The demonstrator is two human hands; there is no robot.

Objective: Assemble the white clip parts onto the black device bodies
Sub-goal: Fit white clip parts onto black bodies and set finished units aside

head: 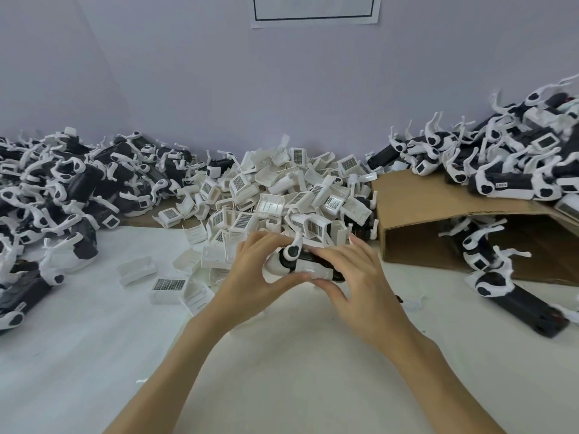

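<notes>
Both hands are working one black device body point(308, 267) just in front of the white clip pile point(282, 189): left hand point(250, 270) pinching its white end, right hand point(354, 277) fingers curling over it; looks light, rigid, slick, so grip the body sides, not the thin hook.

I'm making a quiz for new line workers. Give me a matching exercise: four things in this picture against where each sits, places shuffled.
Things:
1. clip pile
2. cardboard box
3. held device
4. paper sheet

Places:
A. on the wall, top centre
B. between both hands
C. right of the clip pile, on its side
D. centre, against the wall

The left hand and right hand grip the device.

Pairs: 1-D, 2-C, 3-B, 4-A
</notes>
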